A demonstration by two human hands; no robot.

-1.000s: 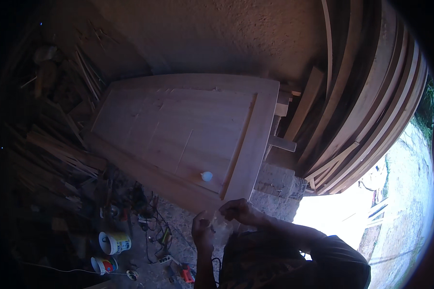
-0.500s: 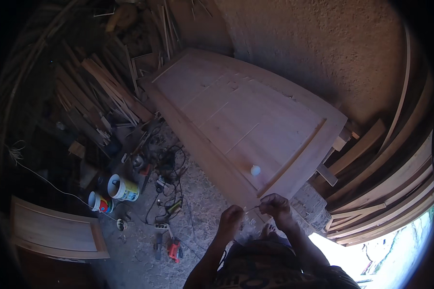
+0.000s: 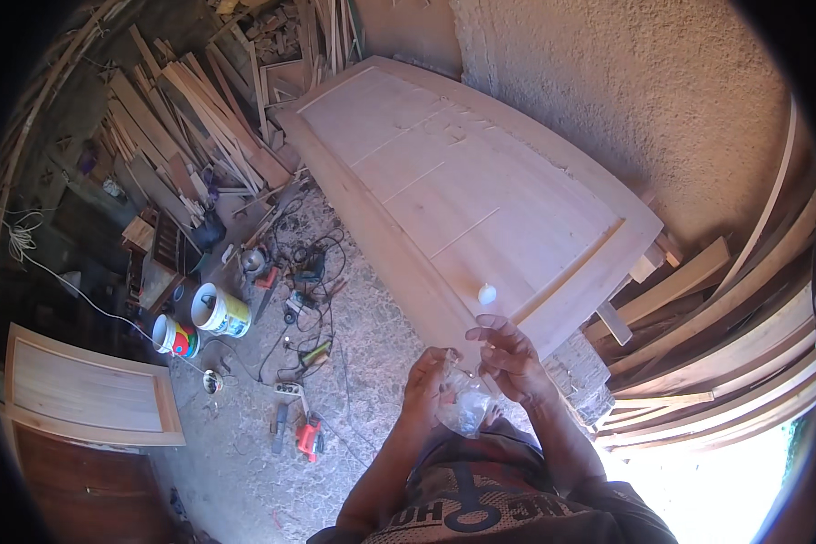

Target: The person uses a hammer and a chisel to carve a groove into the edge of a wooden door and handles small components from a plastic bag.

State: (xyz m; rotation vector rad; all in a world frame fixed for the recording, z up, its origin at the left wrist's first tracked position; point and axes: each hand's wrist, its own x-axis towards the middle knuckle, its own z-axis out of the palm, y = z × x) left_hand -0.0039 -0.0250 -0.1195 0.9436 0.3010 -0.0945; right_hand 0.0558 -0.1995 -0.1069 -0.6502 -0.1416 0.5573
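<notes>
And L hand [image 3: 423,383] pinches clear bag [image 3: 463,412], R hand [image 3: 513,367] half-curled, hold unclear; prob light, limp, slippery, best by rim

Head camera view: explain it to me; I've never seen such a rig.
There is no machine here: a person works bare-handed. A wide fisheye camera on the person's head looks down, so straight edges bend. The left hand holds a clear plastic bag; the right hand is beside it, though its grip is unclear. On the large wooden panel beyond them sits a small, round white thing. A white bucket and a red tool are on the floor to the left.
</notes>
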